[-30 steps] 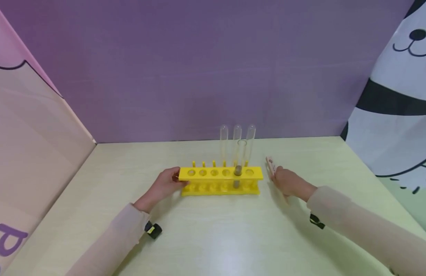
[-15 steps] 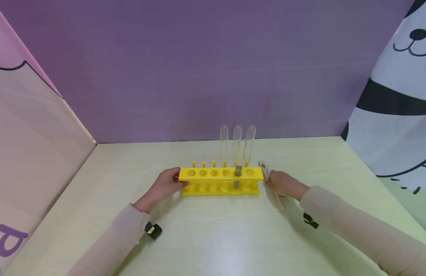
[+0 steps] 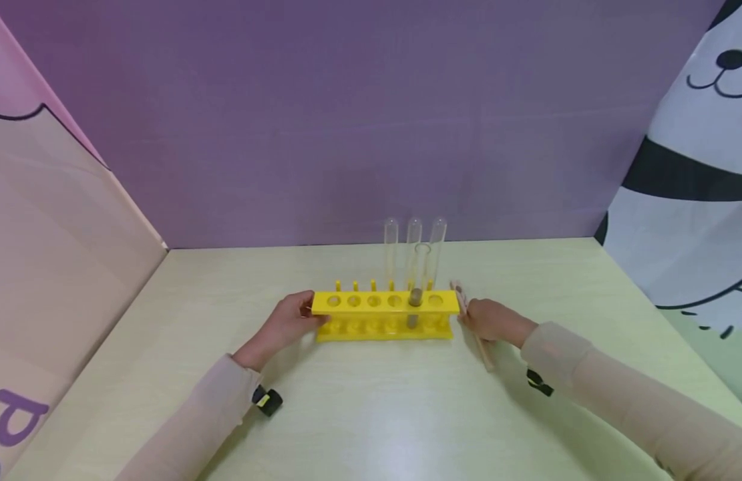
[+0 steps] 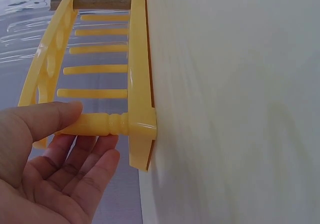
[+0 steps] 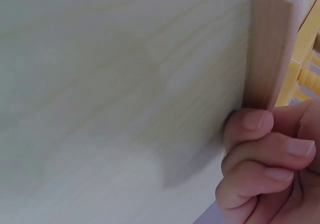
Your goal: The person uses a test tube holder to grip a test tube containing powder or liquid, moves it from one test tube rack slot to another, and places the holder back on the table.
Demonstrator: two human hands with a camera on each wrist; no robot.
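A yellow test tube rack (image 3: 352, 310) stands on the table. My left hand (image 3: 292, 317) grips the post (image 4: 95, 124) at its left end, thumb on one side and fingers curled behind. Three clear test tubes (image 3: 391, 250) stand upside down on pegs along the back. One more test tube (image 3: 423, 264) sits upright in a front hole, with grey-brown contents low inside. At the rack's right end, my right hand (image 3: 493, 321) holds a wooden test tube holder (image 3: 486, 354) slanting across the tabletop. In the right wrist view, its flat wooden handle (image 5: 270, 48) sticks out past my curled fingers (image 5: 255, 156).
The pale wooden table (image 3: 371, 401) runs back to a purple backdrop (image 3: 346, 133). A panel with a panda drawing (image 3: 677, 200) stands at the right, and a beige panel (image 3: 58, 234) at the left. Bare pegs (image 3: 355, 285) line the rack's back left.
My right hand has moved left with the wooden test tube holder, up against the rack's right end, and has since paused there. The left hand and the rack have not moved.
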